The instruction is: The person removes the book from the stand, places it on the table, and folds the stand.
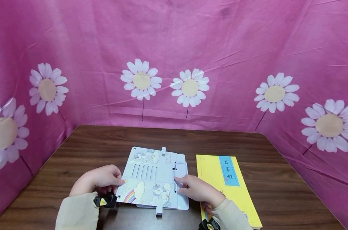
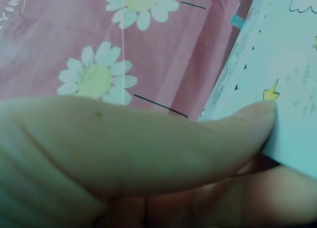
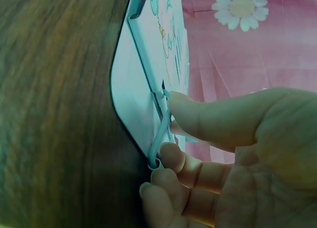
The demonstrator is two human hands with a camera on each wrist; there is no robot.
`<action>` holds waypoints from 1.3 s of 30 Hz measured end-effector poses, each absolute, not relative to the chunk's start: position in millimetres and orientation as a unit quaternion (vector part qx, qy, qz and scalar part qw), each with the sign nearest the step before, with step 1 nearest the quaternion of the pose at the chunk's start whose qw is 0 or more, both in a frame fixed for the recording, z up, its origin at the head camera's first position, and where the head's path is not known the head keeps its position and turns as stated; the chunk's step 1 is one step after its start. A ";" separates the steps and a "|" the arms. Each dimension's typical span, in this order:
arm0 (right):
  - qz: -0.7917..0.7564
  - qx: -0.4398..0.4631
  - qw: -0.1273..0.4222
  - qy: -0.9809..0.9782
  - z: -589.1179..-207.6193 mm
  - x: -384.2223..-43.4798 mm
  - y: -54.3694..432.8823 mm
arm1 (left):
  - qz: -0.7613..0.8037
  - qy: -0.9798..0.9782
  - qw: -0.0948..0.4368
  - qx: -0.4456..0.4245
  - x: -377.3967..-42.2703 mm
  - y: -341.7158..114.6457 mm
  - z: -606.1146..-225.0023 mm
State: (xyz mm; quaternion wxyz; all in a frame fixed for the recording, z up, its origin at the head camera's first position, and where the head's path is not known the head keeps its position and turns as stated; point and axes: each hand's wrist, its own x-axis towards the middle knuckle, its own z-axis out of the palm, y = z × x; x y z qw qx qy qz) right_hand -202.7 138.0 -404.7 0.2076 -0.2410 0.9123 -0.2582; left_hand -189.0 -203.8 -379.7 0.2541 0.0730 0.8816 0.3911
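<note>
A white book stand (image 1: 165, 174) printed with unicorns, clouds and a rainbow lies tilted over the table in front of me. In the head view, my left hand (image 1: 103, 179) pinches its left edge. The left wrist view shows the left thumb (image 2: 198, 143) on the printed face beside a yellow star, with fingers underneath. My right hand (image 1: 198, 188) is at the stand's right side. In the right wrist view, its thumb and fingertips pinch a bent wire leg (image 3: 159, 136) on the stand. A white page clip (image 1: 163, 151) sticks out at the top edge and another clip (image 1: 159, 210) at the bottom.
A yellow book (image 1: 211, 172) with a blue title label lies right of the stand, partly under my right forearm. Both rest on a dark wood table (image 1: 110, 140). A pink cloth (image 1: 168, 38) with white daisies hangs behind and along both sides.
</note>
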 end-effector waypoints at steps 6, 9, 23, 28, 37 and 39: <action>-0.258 -0.234 0.207 0.914 -404.5 -202.2 136.5 | 0.392 0.881 0.256 0.065 -188.4 -205.2 -383.2; -0.258 -0.230 0.208 0.915 -404.5 -202.2 136.6 | 0.392 0.882 0.257 0.060 -188.7 -204.7 -384.0; -0.260 -0.235 0.207 0.913 -406.7 -203.8 138.3 | 0.380 0.887 0.262 0.029 -188.7 -201.7 -386.1; -0.260 -0.233 0.210 0.913 -406.8 -204.6 137.0 | 0.378 0.887 0.264 0.024 -188.9 -202.8 -387.7; -0.265 -0.233 0.208 0.912 -404.9 -203.0 137.0 | 0.382 0.885 0.265 0.023 -189.8 -203.3 -389.4; -0.266 -0.233 0.208 0.912 -404.6 -202.7 137.0 | 0.381 0.885 0.266 0.022 -189.7 -203.0 -389.0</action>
